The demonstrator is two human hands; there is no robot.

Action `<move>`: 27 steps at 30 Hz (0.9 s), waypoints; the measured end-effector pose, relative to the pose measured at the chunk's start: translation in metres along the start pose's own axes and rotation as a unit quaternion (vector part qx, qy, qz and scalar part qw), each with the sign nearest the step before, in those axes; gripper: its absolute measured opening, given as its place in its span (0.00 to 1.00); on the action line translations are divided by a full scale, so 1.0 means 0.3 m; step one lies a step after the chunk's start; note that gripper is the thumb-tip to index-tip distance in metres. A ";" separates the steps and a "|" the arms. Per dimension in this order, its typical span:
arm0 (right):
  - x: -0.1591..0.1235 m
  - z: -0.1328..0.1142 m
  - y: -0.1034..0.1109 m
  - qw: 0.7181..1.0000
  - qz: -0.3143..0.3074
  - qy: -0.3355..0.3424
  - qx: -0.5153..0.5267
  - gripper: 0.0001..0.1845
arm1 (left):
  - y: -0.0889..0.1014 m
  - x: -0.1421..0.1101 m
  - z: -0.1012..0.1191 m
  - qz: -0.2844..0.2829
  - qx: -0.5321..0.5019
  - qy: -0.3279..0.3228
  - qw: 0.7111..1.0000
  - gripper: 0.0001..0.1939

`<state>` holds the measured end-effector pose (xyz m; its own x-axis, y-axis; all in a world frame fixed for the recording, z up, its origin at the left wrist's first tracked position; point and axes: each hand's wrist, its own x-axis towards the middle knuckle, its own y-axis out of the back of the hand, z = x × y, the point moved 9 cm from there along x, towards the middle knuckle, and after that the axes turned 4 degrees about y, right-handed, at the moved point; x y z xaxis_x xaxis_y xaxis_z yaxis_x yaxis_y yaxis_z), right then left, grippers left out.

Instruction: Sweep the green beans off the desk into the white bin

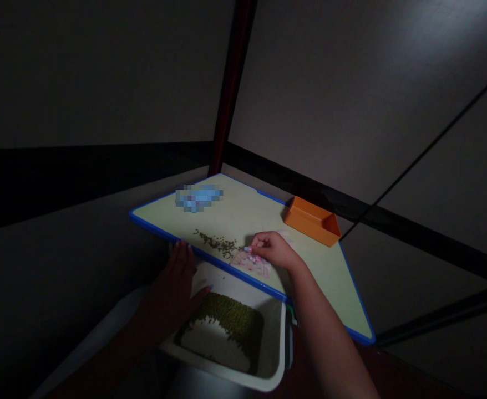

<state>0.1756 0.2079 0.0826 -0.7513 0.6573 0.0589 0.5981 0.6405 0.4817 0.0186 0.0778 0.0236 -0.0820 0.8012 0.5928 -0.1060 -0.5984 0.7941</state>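
Note:
A small pale yellow table (243, 213) with a blue rim stands in a dim corner. A trail of small green beans (218, 243) lies near its front edge. My right hand (270, 249) rests on the tabletop just right of the beans, fingers curled together at the pile's end. My left hand (177, 291) grips the far rim of a white rectangular tub (274, 366) held below the table's edge; the fingers reach up against the blue rim. The tub holds a heap of green beans (231, 321).
An orange open box (312, 220) sits at the table's back right. A blurred blue patch (198, 198) lies at the back left. A dark red post (231, 88) rises behind the table where two walls meet. Dark floor surrounds everything.

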 end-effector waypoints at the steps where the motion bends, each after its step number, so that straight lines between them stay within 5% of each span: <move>1: 0.001 -0.001 0.001 1.000 0.004 0.000 -0.002 0.16 | 0.000 0.000 0.001 0.003 0.005 -0.003 1.000 0.47; 18: 0.000 0.001 0.006 0.999 0.016 -0.002 -0.039 0.12 | 0.010 0.001 0.005 0.021 0.022 -0.016 0.999 0.47; 27: -0.014 0.008 0.081 0.990 0.074 -0.025 -0.117 0.11 | 0.000 -0.002 -0.001 0.003 0.002 0.001 1.000 0.47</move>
<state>0.1941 0.2217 0.0919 -0.6418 0.7599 0.1037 0.6158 0.4300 0.6603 0.0183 0.0772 0.0232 -0.0837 0.7977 0.5972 -0.1011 -0.6030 0.7913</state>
